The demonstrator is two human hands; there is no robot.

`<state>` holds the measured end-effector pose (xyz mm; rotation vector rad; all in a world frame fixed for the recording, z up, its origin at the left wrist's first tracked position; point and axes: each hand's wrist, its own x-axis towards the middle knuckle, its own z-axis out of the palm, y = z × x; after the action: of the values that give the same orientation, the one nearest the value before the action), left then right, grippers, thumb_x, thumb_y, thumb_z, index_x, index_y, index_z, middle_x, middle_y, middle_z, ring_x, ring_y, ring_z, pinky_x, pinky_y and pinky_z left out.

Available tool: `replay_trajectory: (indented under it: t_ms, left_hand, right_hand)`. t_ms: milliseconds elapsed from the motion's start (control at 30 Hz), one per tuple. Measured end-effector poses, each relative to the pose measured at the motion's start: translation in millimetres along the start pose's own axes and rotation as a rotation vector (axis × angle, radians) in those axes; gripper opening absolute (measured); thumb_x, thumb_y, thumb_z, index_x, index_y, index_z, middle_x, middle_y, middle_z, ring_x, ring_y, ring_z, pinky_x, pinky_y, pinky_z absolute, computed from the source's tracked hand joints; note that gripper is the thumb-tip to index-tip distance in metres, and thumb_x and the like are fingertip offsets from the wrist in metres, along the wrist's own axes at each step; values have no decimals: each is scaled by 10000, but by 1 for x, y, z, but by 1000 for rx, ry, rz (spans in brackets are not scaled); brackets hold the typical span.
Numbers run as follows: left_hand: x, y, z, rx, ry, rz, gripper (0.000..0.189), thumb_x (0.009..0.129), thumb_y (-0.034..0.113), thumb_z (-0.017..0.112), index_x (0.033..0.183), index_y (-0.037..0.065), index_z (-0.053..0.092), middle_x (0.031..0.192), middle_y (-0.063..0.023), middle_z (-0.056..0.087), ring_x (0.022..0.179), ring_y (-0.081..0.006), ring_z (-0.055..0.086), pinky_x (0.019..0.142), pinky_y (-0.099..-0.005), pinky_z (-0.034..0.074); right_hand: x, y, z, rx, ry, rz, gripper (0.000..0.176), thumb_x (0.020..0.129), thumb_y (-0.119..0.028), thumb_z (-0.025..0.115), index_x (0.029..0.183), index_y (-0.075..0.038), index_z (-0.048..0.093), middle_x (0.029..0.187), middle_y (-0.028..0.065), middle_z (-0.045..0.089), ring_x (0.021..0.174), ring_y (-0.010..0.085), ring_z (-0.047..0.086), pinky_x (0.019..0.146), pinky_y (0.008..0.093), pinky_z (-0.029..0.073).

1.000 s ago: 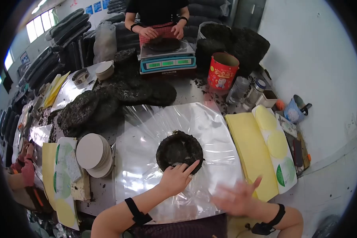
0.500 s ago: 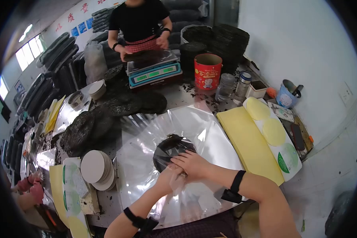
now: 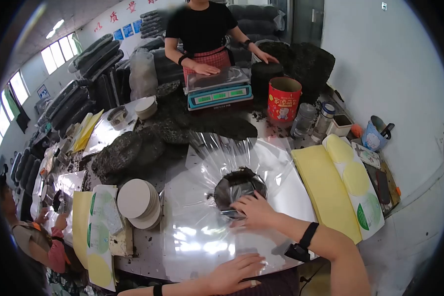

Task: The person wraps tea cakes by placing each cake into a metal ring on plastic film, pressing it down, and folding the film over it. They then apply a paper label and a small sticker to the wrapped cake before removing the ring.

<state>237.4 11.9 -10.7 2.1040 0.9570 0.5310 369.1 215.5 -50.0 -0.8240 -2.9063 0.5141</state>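
A round dark tea cake (image 3: pixel 239 185) lies in the middle of a clear plastic sheet (image 3: pixel 207 232), with film pulled up over its near side. My right hand (image 3: pixel 254 211) presses flat on the film at the cake's near edge, fingers spread. My left hand (image 3: pixel 237 272) rests palm down on the sheet's near edge, fingers apart, holding nothing.
A stack of white round cards (image 3: pixel 138 202) and green-printed yellow papers (image 3: pixel 96 232) lie to the left. Yellow sheets with round labels (image 3: pixel 340 182) are on the right. Loose dark cakes (image 3: pixel 128 150), a scale (image 3: pixel 217 91), a red can (image 3: pixel 282 100) and a standing person (image 3: pixel 202 34) are behind.
My left hand has drawn back from the cake to the sheet's near edge. My right hand stays on the cake with film folded over it. The view has shifted.
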Motion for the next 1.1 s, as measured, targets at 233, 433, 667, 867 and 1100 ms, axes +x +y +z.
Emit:
replay_trajectory:
  t_ms: [233, 433, 667, 867, 1100]
  left_hand:
    - [46, -135, -36, -264, 1045, -114, 975, 773, 157, 770, 1527, 26, 165, 1513, -219, 363, 1448, -275, 301, 1187, -427, 225]
    - [101, -130, -49, 401, 523, -454, 311, 776, 61, 666, 1080, 73, 602, 1120, -107, 621, 1074, -338, 576, 905, -428, 467]
    - [113, -94, -30, 440, 629, -306, 423, 749, 111, 698, 1140, 70, 542, 1061, -103, 591, 1029, -316, 558, 884, -434, 442]
    - [108, -118, -17, 502, 576, -436, 593, 786, 162, 693, 1316, 40, 454, 1166, -129, 550, 1113, -331, 518, 958, -449, 401]
    - [98, -118, -11, 531, 565, -398, 679, 760, 150, 732, 1352, 21, 425, 1198, -209, 507, 1134, -423, 476, 987, -493, 383]
  right_hand:
    - [2, -21, 16, 152, -125, 213, 615, 954, -543, 427, 776, -36, 728, 708, 179, 681, 733, 339, 690, 757, 449, 512]
    - [-29, -29, 23, 2, 107, 94, 426, 955, -424, 516, 916, -40, 698, 864, 140, 691, 826, 285, 661, 857, 400, 459]
    - [-63, -18, 58, -12, 552, -68, 297, 848, -409, 686, 911, -120, 661, 909, 34, 628, 914, 214, 586, 985, 397, 400]
    - [-72, -11, 41, 102, 707, 21, 369, 841, -370, 730, 1102, -135, 617, 1168, 66, 581, 1208, 211, 513, 1076, 406, 357]
    - [-18, 5, -18, 1119, 569, 280, 474, 868, -224, 681, 1268, -9, 545, 1184, 158, 593, 1167, 278, 561, 1029, 408, 425]
